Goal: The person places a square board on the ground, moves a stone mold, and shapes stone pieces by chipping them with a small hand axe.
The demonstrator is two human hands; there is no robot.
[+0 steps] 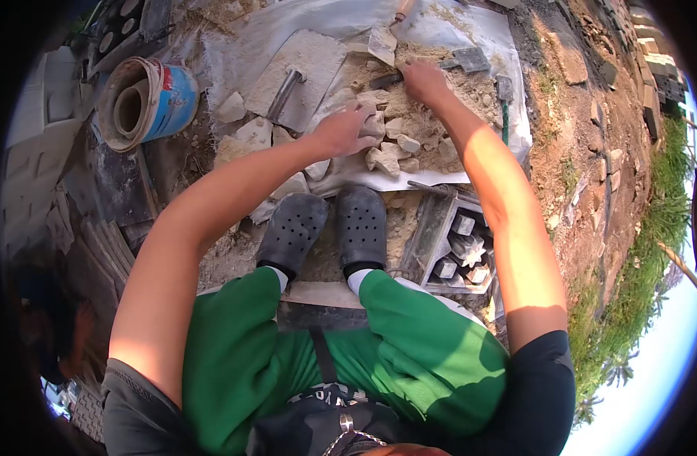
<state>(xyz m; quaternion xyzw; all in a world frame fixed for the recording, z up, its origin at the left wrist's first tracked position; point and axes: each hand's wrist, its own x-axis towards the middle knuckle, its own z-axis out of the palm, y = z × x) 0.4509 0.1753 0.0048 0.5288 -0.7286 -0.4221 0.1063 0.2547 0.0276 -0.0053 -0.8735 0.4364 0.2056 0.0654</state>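
Observation:
My right hand (424, 81) is closed around a hammer; its dark handle end (384, 80) sticks out on the left and the grey, dusty head (471, 59) lies to the right. My left hand (344, 129) rests with bent fingers on a pale rough stone (373, 126), thumb on the near side. Several broken stone pieces (385, 159) lie around and below it. Sandy rubble and dust (428, 114) spread under the right hand. To the left, a flat stone slab (306, 57) carries a metal bar-like tool (286, 95).
A white sheet (489, 26) lies under the stones. A wooden-handled tool (404, 9) is at the far edge, and a green-handled hammer (505, 95) on the right. A dusty bucket (177, 102) stands left. Near my clogs (361, 226), a wooden box (424, 251) holds several blocky pieces.

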